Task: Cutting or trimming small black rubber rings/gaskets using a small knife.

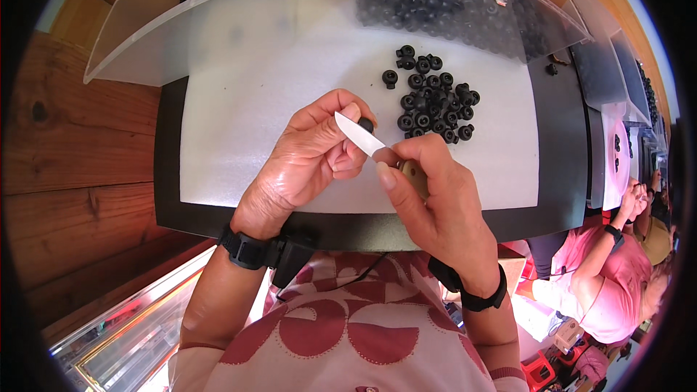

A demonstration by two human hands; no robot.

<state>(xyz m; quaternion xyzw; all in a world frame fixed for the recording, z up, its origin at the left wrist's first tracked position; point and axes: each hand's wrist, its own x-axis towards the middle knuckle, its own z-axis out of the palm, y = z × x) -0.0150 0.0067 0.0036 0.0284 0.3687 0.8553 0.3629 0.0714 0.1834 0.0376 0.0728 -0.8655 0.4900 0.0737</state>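
My left hand [312, 156] pinches a small black round part [366, 125] between thumb and fingers. My right hand [435, 196] grips a small knife [363, 139] by its tan handle, and the white blade points up-left, its tip against the black part. Both hands hover over a white mat [247, 101] on a dark work board [559, 145]. A loose heap of several black round parts [435, 101] lies on the mat just beyond my right hand.
Two translucent plastic bins stand at the back: one at the left [181, 29], one at the right [450, 0] full of black parts. More bins run along the right. Another person in pink [617, 276] sits at the lower right. A wooden surface [80, 160] lies left.
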